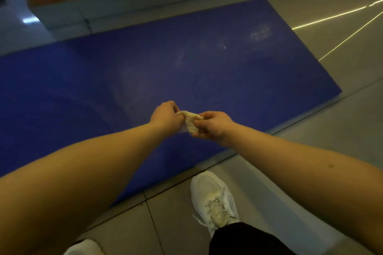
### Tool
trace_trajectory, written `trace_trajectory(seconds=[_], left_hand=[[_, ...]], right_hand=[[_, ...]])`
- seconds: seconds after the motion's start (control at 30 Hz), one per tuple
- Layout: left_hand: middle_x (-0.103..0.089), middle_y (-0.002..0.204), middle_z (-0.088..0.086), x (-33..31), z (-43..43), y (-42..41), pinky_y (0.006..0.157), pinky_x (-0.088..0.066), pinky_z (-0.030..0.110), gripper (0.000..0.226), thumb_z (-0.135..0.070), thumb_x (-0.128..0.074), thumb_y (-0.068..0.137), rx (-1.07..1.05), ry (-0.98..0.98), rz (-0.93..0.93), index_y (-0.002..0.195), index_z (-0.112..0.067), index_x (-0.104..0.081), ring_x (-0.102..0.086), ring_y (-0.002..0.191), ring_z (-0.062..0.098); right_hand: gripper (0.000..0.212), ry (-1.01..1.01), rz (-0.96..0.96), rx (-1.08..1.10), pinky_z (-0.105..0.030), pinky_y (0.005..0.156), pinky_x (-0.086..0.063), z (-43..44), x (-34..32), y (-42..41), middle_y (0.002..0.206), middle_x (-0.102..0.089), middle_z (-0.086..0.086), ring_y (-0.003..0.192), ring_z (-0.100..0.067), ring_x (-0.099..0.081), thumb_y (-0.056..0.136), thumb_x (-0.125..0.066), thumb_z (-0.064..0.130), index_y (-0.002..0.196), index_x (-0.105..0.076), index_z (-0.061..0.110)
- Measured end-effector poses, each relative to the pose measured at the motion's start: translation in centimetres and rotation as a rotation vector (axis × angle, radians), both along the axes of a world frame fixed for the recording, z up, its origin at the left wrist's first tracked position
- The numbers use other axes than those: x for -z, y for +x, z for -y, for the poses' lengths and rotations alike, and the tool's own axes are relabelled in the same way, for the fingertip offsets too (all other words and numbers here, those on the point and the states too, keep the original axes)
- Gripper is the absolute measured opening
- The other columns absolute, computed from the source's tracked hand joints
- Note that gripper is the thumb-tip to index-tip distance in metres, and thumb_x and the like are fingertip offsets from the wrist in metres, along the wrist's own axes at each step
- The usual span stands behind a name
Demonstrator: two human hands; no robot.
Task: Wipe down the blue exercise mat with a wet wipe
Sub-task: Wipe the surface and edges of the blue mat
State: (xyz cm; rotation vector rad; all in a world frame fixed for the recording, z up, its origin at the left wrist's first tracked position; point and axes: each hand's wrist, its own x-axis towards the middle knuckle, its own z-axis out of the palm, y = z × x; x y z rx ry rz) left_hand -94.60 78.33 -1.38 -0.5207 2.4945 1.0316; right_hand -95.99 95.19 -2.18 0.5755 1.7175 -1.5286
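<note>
The blue exercise mat lies flat on the tiled floor and fills the middle of the view, with faint shiny streaks on its far right part. Above its near edge both my hands hold a crumpled white wet wipe between them. My left hand pinches the wipe's left end. My right hand grips its right side with curled fingers. The wipe hangs in the air, apart from the mat.
Grey floor tiles surround the mat on the right and near side. My white shoe stands on the tiles just short of the mat's edge; a second shoe shows at the bottom. An orange wall with grey skirting runs behind the mat.
</note>
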Motion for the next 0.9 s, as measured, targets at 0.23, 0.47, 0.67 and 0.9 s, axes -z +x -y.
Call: trace_trajectory(seconds=[0.23,0.47,0.67,0.9], left_hand=[[-0.065,0.075,0.001,2.4,-4.3,1.3,0.059,-0.047,0.031,0.02,-0.031,-0.062,0.096,0.152,0.125,0.098,0.083,-0.016,-0.063,-0.06,0.069,0.018],[-0.07,0.115,0.004,2.9,-4.0,2.1,0.092,-0.055,0.039,0.025,-0.016,-0.057,0.096,0.279,0.177,0.183,0.118,-0.015,-0.069,-0.065,0.102,0.022],[-0.041,0.137,0.01,3.6,-0.8,2.9,0.092,-0.051,0.044,0.044,-0.037,-0.065,0.097,0.54,-0.502,0.177,0.131,-0.014,-0.048,-0.041,0.126,0.033],[-0.043,0.137,0.011,3.7,-0.1,3.4,0.083,-0.05,0.039,0.046,-0.03,-0.07,0.094,0.616,-0.67,0.174,0.128,-0.013,-0.045,-0.046,0.122,0.032]], right_hand=[[0.008,0.357,-0.089,0.171,-0.043,0.074,-0.064,-0.4,3.2,1.6,0.089,-0.072,-0.011,0.081,-0.027,-0.071,0.093,-0.069,0.018,0.097,-0.07,0.011],[0.013,0.386,-0.288,-0.064,-0.025,0.078,-0.056,-2.4,2.3,1.7,0.085,-0.073,-0.002,0.082,-0.01,-0.069,0.095,-0.068,0.022,0.091,-0.076,0.012],[0.007,0.864,-0.53,-0.155,-0.034,0.074,-0.05,-7.5,4.0,-1.8,0.107,-0.052,-0.004,0.076,-0.023,-0.061,0.099,-0.053,0.013,0.095,-0.058,0.009],[0.017,0.624,-0.779,-0.63,-0.042,0.079,-0.05,-0.3,8.1,6.4,0.105,-0.057,-0.015,0.094,-0.036,-0.058,0.094,-0.061,0.003,0.105,-0.072,0.01]])
